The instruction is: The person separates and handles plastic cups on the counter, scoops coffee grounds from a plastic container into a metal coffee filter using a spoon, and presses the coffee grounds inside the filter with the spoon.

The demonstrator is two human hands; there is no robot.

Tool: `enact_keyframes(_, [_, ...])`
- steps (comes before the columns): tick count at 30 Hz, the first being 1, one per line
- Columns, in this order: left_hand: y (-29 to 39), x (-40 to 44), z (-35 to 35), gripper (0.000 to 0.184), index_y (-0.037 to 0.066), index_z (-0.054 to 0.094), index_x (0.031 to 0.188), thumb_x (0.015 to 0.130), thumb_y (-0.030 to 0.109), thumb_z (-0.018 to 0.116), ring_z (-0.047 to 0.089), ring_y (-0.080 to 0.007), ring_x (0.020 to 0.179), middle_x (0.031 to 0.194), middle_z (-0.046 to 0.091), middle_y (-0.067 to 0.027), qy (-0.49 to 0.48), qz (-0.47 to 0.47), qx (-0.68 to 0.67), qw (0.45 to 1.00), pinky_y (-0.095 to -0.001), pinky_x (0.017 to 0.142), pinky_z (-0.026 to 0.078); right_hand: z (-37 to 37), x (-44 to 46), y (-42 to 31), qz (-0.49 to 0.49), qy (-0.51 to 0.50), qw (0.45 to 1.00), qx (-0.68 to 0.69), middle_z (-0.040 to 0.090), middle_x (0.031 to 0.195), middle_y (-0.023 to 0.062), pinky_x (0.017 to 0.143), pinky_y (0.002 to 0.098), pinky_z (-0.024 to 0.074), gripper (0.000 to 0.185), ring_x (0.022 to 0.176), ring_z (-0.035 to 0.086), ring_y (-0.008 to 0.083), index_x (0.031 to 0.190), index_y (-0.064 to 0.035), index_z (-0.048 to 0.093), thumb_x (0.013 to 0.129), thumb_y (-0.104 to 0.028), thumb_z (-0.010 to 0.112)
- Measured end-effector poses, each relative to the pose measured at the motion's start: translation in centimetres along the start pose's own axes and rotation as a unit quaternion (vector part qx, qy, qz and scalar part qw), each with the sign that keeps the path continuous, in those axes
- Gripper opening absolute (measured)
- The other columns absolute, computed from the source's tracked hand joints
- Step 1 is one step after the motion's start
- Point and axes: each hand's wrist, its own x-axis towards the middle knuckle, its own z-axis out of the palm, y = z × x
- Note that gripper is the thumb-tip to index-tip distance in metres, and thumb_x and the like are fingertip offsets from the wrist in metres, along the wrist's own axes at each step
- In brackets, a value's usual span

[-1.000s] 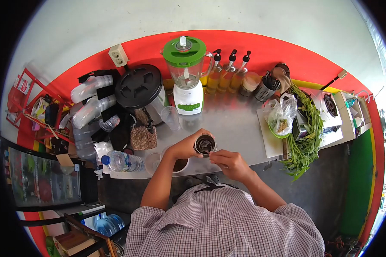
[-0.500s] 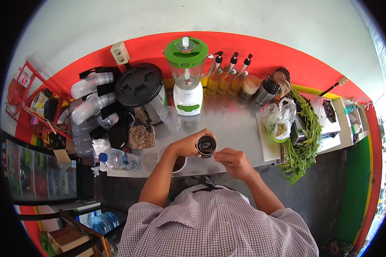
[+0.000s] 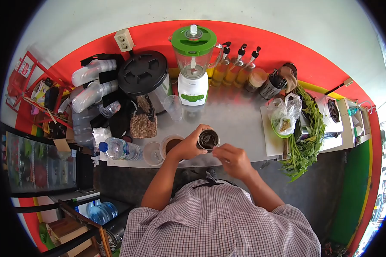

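My left hand (image 3: 188, 145) wraps round a small metal cup (image 3: 208, 139) with dark liquid inside, held over the table's front edge. Fingers pinched, my right hand (image 3: 233, 159) is at the cup's right rim. It grips a thin utensil, mostly hidden by the fingers; its kind is unclear. Just left of my left hand, a clear container (image 3: 170, 144) with brown contents is partly covered by that hand. Beside it sits another clear plastic container (image 3: 153, 153).
A blender (image 3: 193, 64) with a green lid stands behind, near a clear cup (image 3: 173, 107) and a black-lidded container (image 3: 143, 73). Pump bottles (image 3: 230, 70) line the wall. To the left lies a water bottle (image 3: 120, 149); leafy greens (image 3: 306, 141) overhang the right edge.
The view has shifted slightly, showing the container of brown contents more fully. Both hands remain at the metal cup, with the right hand still pinched at its rim.
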Motion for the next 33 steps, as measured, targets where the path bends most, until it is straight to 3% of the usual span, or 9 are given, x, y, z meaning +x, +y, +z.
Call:
enact_keyframes(3, [-0.4,-0.4,1.0,0.086,0.007,0.042,0.152,0.078,-0.007,0.084,0.058,-0.0226,0.137,0.144,0.056,-0.0105,0.019,0.009,0.037,0.999,-0.0391,0.119,0.046,-0.5,0.8,0.5,0.026,0.042,0.999,-0.023,0.076,0.112,0.0097,0.075,0.0388,0.0658,0.026,0.093,0.079,0.0307,0.109,-0.0058,0.078,0.085,0.004,0.08])
enact_keyframes(11, [0.0,-1.5,3.2,0.086,0.003,0.039,0.157,0.083,-0.004,0.083,0.057,-0.0321,0.138,0.144,0.055,-0.0186,0.115,0.044,0.122,0.985,-0.0432,0.119,0.046,1.1,-0.9,-2.3,-0.108,0.032,0.974,-0.198,0.072,0.104,0.0105,0.071,0.0385,0.0639,0.022,0.085,0.075,0.0272,0.1,-0.0026,0.072,0.079,-0.006,0.077])
enact_keyframes(13, [0.2,-1.7,4.1,0.086,0.008,0.045,0.156,0.08,0.002,0.087,0.056,-0.0427,0.132,0.141,0.06,-0.0219,0.17,0.065,0.148,0.972,-0.0502,0.113,0.046,1.3,-0.9,-2.8,-0.096,0.031,0.978,-0.18,0.071,0.105,0.0101,0.071,0.0382,0.0638,0.026,0.085,0.075,0.0265,0.102,-0.0039,0.072,0.077,-0.008,0.078])
enact_keyframes(19, [-0.6,-1.6,5.3,0.085,0.004,0.045,0.155,0.08,0.004,0.086,0.057,-0.045,0.128,0.143,0.06,-0.0206,0.252,0.082,0.201,0.943,-0.0515,0.11,0.047,0.9,1.1,-1.2,-0.072,0.033,0.985,-0.154,0.066,0.098,0.0073,0.07,0.0389,0.0628,0.022,0.085,0.074,0.0248,0.101,-0.0057,0.07,0.08,-0.009,0.077])
enact_keyframes(22, [-0.6,-1.5,5.1,0.086,0.005,0.045,0.156,0.08,0.003,0.086,0.057,-0.0448,0.129,0.143,0.06,-0.0197,0.244,0.077,0.191,0.948,-0.0521,0.112,0.047,0.1,1.7,0.0,-0.074,-0.016,0.986,-0.151,0.07,0.103,0.0074,0.075,0.0396,0.0635,0.034,0.092,0.077,0.0284,0.104,-0.0063,0.072,0.071,-0.003,0.081])
enact_keyframes(28, [0.5,-1.6,4.5,0.091,0.01,0.045,0.156,0.077,0.003,0.09,0.056,-0.0431,0.134,0.144,0.058,-0.0192,0.11,0.063,0.183,0.975,-0.0504,0.114,0.046,-3.4,5.1,-0.1,-0.04,-0.184,0.97,-0.157,0.069,0.099,0.0093,0.076,0.0429,0.0616,0.014,0.09,0.074,0.0294,0.096,-0.0055,0.072,0.082,-0.01,0.074])
enact_keyframes(30, [-0.9,-1.6,4.5,0.09,0.01,0.045,0.155,0.078,0.003,0.091,0.056,-0.0424,0.136,0.144,0.058,-0.0185,0.101,0.051,0.16,0.981,-0.0494,0.115,0.046,-4.9,7.2,1.0,-0.098,-0.308,0.935,-0.147,0.076,0.102,0.0105,0.083,0.0429,0.0602,0.018,0.098,0.074,0.0315,0.105,-0.0054,0.079,0.089,-0.008,0.07])
enact_keyframes(32, [-1.0,-1.8,4.0,0.089,0.01,0.046,0.155,0.078,0.003,0.091,0.056,-0.0417,0.137,0.145,0.058,-0.0178,0.093,0.037,0.137,0.985,-0.0484,0.116,0.046,-5.8,8.2,1.9,-0.053,-0.302,0.947,-0.094,0.077,0.101,0.011,0.085,0.0436,0.0599,0.016,0.098,0.074,0.032,0.103,-0.0043,0.08,0.092,-0.007,0.069])
enact_keyframes(33, [0.0,-1.7,3.5,0.087,0.01,0.044,0.154,0.081,0.001,0.09,0.059,-0.0361,0.136,0.143,0.059,-0.0163,0.069,0.021,0.119,0.99,-0.0456,0.115,0.047,-6.0,8.3,2.2,-0.012,-0.298,0.954,-0.041,0.078,0.1,0.0115,0.087,0.0442,0.0595,0.015,0.098,0.074,0.0325,0.101,-0.0032,0.081,0.094,-0.007,0.068])
